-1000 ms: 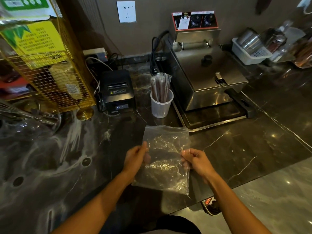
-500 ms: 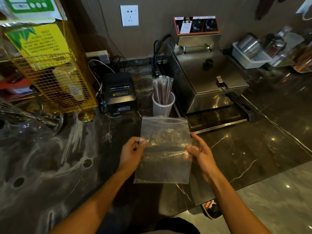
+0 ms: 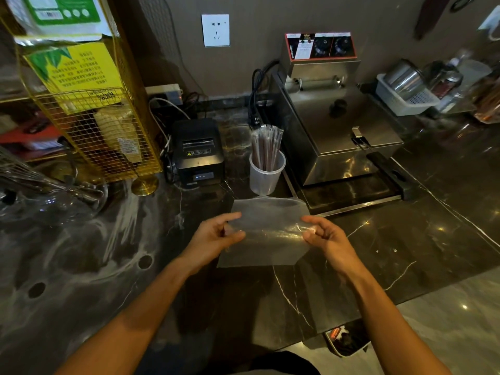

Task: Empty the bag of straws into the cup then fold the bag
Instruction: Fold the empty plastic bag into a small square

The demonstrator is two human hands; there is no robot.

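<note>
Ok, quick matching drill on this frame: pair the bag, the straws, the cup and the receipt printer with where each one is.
Things:
1. clear bag
2. straws
3. cup
4. receipt printer

Places:
A. standing on the counter just left of the steel fryer
B. pinched at both side edges between the left hand and the right hand
C. beside the yellow wire rack, near the wall
D. upright in the cup

Pairs: 1-B, 2-D, 3-A, 4-C
</note>
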